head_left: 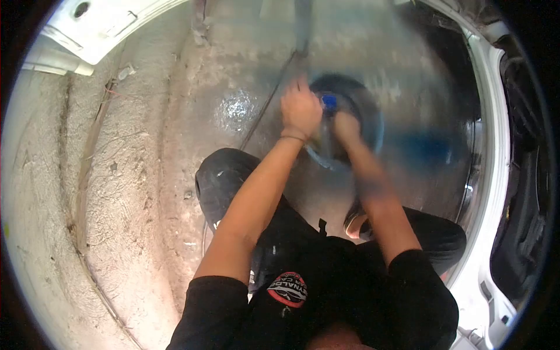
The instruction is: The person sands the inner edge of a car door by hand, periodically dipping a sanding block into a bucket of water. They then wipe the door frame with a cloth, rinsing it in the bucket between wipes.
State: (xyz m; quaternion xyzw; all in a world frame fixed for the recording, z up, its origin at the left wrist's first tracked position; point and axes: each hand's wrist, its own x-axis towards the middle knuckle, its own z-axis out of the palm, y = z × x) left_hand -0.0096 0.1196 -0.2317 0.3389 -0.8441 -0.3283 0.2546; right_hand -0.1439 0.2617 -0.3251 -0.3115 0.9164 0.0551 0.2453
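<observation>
Both hands are together over a round dark container with a pale blue rim [328, 165], which looks like a bucket on the wet floor. My left hand [301, 109] is at its left edge, fingers bent and pressed together; what they grip is hidden. Just right of those fingers shows a small bright blue thing [329, 102], too blurred to name. My right hand [347, 126] is close below it, over the container. It is smeared by motion, so its fingers cannot be made out.
A dark line like a hose or cord [265, 108] runs over the wet floor [233, 76]. At left is a rough pale wall [128, 192]. White car door frames [496, 116] curve along the right, and another white panel [93, 29] is at upper left. My knees are bent.
</observation>
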